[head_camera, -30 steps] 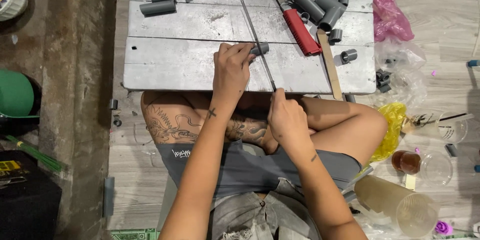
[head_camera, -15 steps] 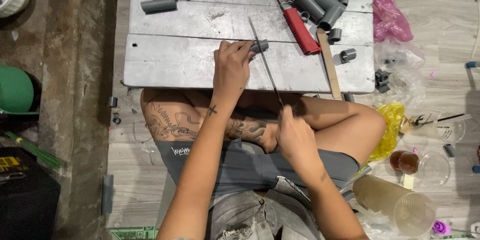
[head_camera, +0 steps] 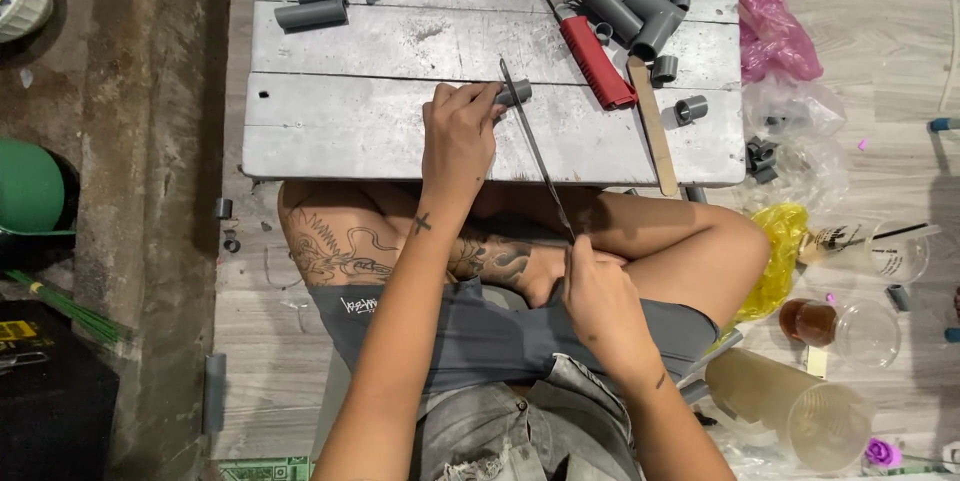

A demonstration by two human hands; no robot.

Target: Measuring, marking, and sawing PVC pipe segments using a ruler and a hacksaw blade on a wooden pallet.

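Left hand is pinning a short grey pipe piece flat against the grey table, fingers closed over it. Right hand is gripping the near end of a thin saw blade, which is crossing just beside the pipe piece. Red-handled tool is lying nearby.

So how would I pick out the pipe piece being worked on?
Start at the low grey table, and follow its near edge to the left hand pressing down there. The short grey pipe piece pokes out from its fingertips. Unlike the loose pipes heaped at the far side, it alone has a thin blade lying across it.
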